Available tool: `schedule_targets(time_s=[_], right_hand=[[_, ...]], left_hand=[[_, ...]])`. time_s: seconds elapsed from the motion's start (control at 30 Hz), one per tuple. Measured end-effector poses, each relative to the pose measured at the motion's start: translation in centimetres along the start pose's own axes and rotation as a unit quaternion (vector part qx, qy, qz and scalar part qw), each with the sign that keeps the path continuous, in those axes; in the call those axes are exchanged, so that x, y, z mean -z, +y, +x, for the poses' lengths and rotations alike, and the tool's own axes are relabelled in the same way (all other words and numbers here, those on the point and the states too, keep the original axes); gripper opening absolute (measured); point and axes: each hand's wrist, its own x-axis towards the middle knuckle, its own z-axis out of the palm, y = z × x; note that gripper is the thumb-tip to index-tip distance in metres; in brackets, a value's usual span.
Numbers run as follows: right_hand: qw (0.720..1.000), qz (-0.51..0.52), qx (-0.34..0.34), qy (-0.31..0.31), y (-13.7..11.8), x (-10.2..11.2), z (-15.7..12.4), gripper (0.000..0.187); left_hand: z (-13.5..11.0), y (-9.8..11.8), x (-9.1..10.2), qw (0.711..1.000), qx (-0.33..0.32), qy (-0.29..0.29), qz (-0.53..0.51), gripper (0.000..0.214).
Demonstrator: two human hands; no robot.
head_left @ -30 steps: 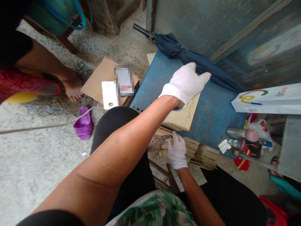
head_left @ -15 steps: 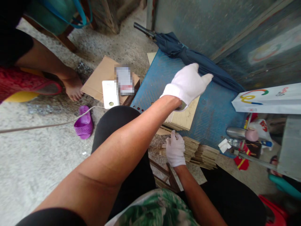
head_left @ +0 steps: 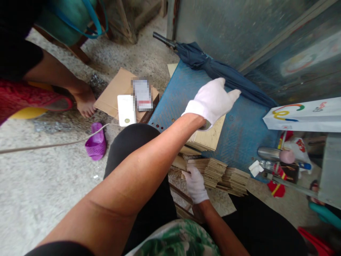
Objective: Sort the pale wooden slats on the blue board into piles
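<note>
My left hand (head_left: 214, 99), in a white glove, reaches over the blue surface (head_left: 237, 131). Its thumb and a finger point away from each other, with nothing visible between them; the remaining fingers are hidden. Below its wrist lies a pile of thin yellowish sheets (head_left: 211, 138), partly covered by my forearm. Nearer my lap, my gloved right hand (head_left: 196, 185) is closed at the edge of a thin brownish sheet (head_left: 179, 162). Right beside it stand fanned stacks of similar sheets (head_left: 215, 172), their layered edges facing me.
A folded dark umbrella (head_left: 213, 67) lies along the far edge. To the right are a white paper bag (head_left: 303, 113) and a metal flask (head_left: 268, 153). Cardboard (head_left: 112, 92) on the left carries a phone (head_left: 143, 95) and a white corded device (head_left: 126, 112). Another person's foot (head_left: 85, 101) is near.
My right hand has shifted slightly down and left, and its raised fingers have closed at a sheet's edge. The left hand keeps nearly the same pose. The whole view has moved slightly.
</note>
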Motion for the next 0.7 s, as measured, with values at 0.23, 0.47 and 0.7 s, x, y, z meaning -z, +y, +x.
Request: schedule_targets(time_s=[0.23, 0.47, 0.7], right_hand=[[0.983, 0.153, -0.094, -0.025, -1.7, 1.0, 3.9, 0.024], [0.977, 0.189, -0.086, -0.058, -4.0, 6.7, 6.2, 0.043], [0.976, 0.180, -0.097, 0.075, -4.8, 18.0, 9.1, 0.059]], left_hand=[[-0.4, 0.2, 0.2, 0.999, 0.009, -0.017, 0.034, 0.052], [-0.4, 0.0, 0.5, 0.996, 0.018, -0.048, 0.078, 0.054], [-0.8, 0.5, 1.0, 0.970, 0.049, -0.199, 0.129, 0.064]])
